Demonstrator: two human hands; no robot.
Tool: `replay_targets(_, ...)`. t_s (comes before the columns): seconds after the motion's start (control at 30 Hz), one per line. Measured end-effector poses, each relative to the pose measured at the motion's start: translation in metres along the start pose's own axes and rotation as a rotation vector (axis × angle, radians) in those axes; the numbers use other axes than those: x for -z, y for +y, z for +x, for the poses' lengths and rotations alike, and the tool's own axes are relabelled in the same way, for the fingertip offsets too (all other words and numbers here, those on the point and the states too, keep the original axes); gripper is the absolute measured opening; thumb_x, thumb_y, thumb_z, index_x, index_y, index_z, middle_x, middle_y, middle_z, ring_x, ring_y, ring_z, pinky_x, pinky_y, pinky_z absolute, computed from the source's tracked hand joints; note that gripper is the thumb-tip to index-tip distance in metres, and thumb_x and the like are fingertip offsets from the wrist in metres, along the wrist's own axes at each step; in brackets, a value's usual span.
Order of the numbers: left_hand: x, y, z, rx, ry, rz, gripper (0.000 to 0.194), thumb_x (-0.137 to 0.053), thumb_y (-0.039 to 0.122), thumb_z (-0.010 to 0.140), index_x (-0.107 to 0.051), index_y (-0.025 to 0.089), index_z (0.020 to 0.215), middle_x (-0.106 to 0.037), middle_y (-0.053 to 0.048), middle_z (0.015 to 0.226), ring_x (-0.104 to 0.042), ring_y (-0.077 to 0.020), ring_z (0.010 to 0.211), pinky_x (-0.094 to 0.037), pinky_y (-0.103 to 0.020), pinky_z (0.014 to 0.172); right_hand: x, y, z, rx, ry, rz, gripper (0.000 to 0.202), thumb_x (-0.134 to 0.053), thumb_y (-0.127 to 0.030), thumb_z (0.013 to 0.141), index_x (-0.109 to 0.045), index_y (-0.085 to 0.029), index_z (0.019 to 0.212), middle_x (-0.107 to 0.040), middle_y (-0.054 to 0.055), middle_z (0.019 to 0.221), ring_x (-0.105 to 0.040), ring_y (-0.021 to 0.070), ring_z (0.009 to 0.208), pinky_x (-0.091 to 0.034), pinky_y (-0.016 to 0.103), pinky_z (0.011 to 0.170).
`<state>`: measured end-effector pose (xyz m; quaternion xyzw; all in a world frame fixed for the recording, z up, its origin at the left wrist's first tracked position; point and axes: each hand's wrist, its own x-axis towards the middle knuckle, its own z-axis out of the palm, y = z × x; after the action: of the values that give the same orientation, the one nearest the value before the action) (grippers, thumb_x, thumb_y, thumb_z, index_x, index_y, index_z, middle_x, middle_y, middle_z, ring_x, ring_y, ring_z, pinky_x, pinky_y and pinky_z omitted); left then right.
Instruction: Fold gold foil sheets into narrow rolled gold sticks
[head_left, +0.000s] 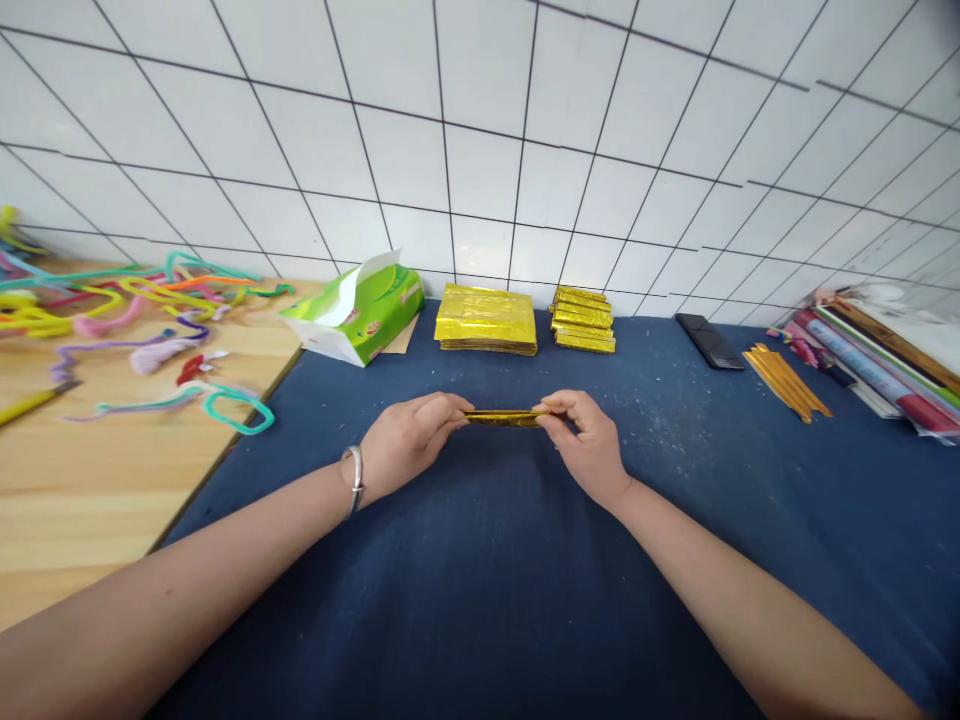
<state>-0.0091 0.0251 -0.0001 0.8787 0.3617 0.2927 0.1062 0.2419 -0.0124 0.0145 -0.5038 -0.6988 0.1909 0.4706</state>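
Note:
A narrow folded strip of gold foil paper (502, 418) is stretched level between my two hands, over the dark blue table surface. My left hand (411, 440), with a silver bangle at its wrist, pinches the strip's left end. The right end is pinched between the thumb and fingers of my right hand (589, 445). Beyond the hands lies a stack of flat gold foil sheets (486, 318). Just right of that stack is a pile of narrow folded gold pieces (583, 320).
A green tissue pack (367, 310) stands at the back left. Colourful fuzzy stems (236, 405) lie on the wooden board (112, 500) at left. Toward the right are a black phone (709, 342), orange-gold strips (787, 382) and a heap of rolls and packets (881, 365). A tiled wall rises behind.

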Motion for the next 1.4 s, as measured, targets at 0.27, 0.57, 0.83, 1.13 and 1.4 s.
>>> replay_targets(0.27,-0.002,0.003,0.002,0.282,0.165,-0.328,0.018,-0.059,0.033,0.083,-0.056,0.022,0.097,-0.066,0.000,0.089,-0.062,-0.0111,0.074,-0.051,-0.026,0.070,0.002,-0.003,-0.001,0.015,0.033,-0.048,0.009,-0.054,-0.023,0.084,-0.063,-0.024,0.087,-0.066,0.000,0.085,-0.061,0.0131,0.079,-0.047,0.027,0.076)
replay_targets(0.57,0.002,0.006,0.004,0.271,0.159,-0.344,0.018,-0.061,0.035,0.081,-0.062,0.020,0.091,-0.067,-0.002,0.091,-0.062,-0.0133,0.083,-0.051,-0.027,0.078,-0.001,0.002,0.000,-0.061,0.042,0.005,0.012,-0.054,-0.028,0.084,-0.064,-0.022,0.086,-0.065,0.001,0.083,-0.059,0.0142,0.076,-0.046,0.028,0.073)
replay_targets(0.83,0.002,0.010,0.007,0.259,0.177,-0.431,0.014,-0.060,0.029,0.081,-0.058,0.017,0.076,-0.066,-0.002,0.089,-0.060,-0.0113,0.078,-0.048,-0.025,0.073,-0.001,0.004,0.000,-0.046,0.027,0.001,0.011,-0.054,-0.026,0.084,-0.065,-0.023,0.086,-0.065,0.000,0.083,-0.059,0.0140,0.076,-0.046,0.027,0.072)
replay_targets(1.13,0.003,0.007,0.006,0.244,0.112,-0.380,0.014,-0.054,0.029,0.085,-0.055,0.018,0.076,-0.064,0.000,0.083,-0.060,-0.0100,0.073,-0.048,-0.024,0.071,0.000,0.009,0.001,0.069,-0.039,-0.130,0.015,-0.052,-0.025,0.086,-0.065,-0.025,0.094,-0.068,0.001,0.090,-0.062,0.0149,0.084,-0.047,0.030,0.080)
replay_targets(1.4,0.003,0.004,0.006,0.257,0.109,-0.353,0.019,-0.058,0.033,0.083,-0.061,0.019,0.095,-0.067,0.001,0.084,-0.061,-0.0092,0.069,-0.049,-0.021,0.067,0.000,0.012,0.003,0.184,-0.057,-0.178,0.017,-0.049,-0.023,0.089,-0.064,-0.024,0.098,-0.068,0.002,0.092,-0.062,0.0142,0.087,-0.049,0.031,0.082)
